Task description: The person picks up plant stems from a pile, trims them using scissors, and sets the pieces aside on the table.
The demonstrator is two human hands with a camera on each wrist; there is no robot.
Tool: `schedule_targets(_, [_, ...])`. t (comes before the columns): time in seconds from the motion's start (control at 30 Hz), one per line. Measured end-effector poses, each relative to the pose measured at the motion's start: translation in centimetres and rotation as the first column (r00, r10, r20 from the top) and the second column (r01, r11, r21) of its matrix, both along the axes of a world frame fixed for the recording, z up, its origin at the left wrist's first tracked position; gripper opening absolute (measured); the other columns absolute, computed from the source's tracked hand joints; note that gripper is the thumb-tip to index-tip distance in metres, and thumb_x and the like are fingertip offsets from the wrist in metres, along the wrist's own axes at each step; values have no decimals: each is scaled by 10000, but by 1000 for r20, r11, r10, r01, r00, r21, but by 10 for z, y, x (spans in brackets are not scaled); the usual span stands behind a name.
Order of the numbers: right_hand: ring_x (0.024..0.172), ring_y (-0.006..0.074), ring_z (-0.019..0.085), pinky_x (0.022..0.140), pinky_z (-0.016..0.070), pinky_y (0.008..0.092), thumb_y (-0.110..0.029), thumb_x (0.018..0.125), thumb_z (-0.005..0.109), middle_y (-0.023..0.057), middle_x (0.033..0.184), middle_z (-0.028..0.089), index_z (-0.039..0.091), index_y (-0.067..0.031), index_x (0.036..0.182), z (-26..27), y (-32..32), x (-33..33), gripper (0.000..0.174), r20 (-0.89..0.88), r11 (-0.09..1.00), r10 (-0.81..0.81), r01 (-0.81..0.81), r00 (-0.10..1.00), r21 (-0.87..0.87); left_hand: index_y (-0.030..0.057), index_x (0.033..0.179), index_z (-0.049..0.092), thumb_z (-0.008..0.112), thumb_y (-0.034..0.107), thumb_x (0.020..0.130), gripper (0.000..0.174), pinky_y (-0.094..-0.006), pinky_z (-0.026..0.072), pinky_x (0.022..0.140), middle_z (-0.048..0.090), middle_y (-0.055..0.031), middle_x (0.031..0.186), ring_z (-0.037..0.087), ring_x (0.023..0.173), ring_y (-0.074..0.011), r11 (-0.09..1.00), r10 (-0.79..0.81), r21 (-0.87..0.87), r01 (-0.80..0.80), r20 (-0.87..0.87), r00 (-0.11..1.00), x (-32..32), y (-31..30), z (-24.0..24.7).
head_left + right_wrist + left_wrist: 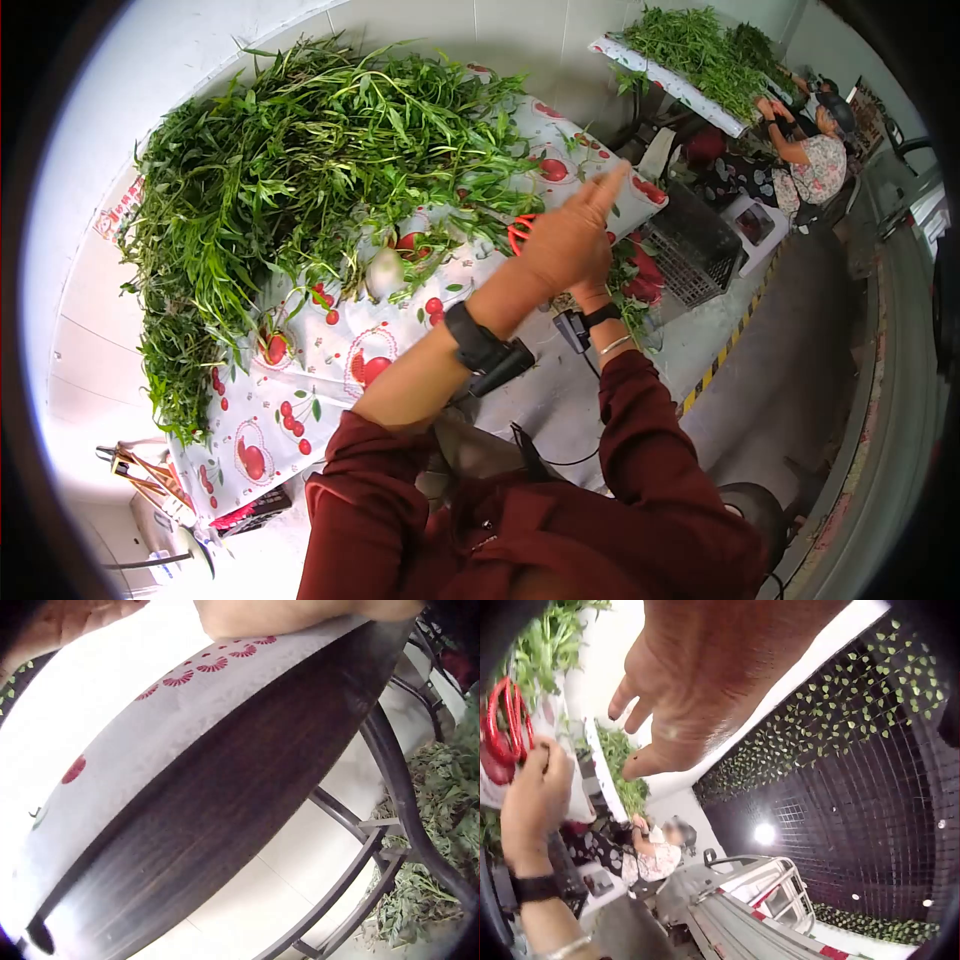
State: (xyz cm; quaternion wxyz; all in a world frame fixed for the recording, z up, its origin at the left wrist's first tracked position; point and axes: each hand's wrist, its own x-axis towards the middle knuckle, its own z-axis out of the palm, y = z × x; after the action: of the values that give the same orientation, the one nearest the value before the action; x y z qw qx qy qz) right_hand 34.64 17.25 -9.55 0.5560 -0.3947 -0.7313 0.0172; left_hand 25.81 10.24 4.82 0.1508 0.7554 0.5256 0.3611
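My left hand [565, 245] is over the right end of the table, fingers pointing away from me and holding nothing. In the left wrist view its fingers [656, 754] are extended and spread. My right hand [536, 799] is beneath it, mostly hidden by it in the head view. Its curled fingers pinch the edge of a red looped handle of what looks like scissors [508, 727], also visible as scissors [519, 235] beside the leafy stems. A large heap of green leafy stems [300, 160] covers the far and left parts of the table.
A fruit-print cloth [330, 400] covers the table [187, 817]. Off its right end are a black crate [690, 260] and a white container [755, 230]. Another person [820, 150] sits at a second table of greens [690, 50]. Leafy stems [427, 847] lie on the floor.
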Motion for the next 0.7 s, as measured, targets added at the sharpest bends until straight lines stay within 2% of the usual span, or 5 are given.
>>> schedule_targets(0.13, [754,303,538,644,433,398,-7,717,555,88,785,530,587,-48,821,-4,3,-2,116,8,1000,17,-18,1000,20,128,1400,255,585,43,725,756,-408,457,876,466,-192,1279,521,1066,-385,991,-86,95,95,-102,991,15,-6,-24])
schedule_targets(0.23, [757,299,540,645,434,395,-12,721,557,88,785,533,589,-47,820,1,4,1,110,22,999,35,-36,999,33,83,1377,287,603,71,735,716,-415,451,885,497,-201,1228,510,1076,-383,990,-95,103,98,-31,995,1,-18,-39])
schedule_targets(0.3, [758,297,542,645,435,394,-16,723,558,87,785,535,591,-47,819,1,6,1,106,42,998,47,-49,998,43,72,1353,333,621,93,747,671,-413,452,883,519,-205,1189,509,1066,-379,986,19,162,-24,35,999,-9,-29,-50])
schedule_targets(0.33, [759,296,542,645,436,393,-18,725,559,87,785,536,592,-46,819,1,5,3,104,47,998,52,-54,998,38,59,1331,370,628,101,761,628,-408,452,875,534,-205,1162,519,1037,-376,990,86,103,-93,71,994,-13,-37,-54])
schedule_targets(0.7, [767,290,546,673,438,383,-15,750,535,90,788,550,618,-40,844,6,0,2,128,42,996,86,-87,995,14,38,1279,441,629,82,776,538,-375,446,840,574,-153,1030,533,946,-330,950,305,-2,-313,237,922,-51,-95,-83])
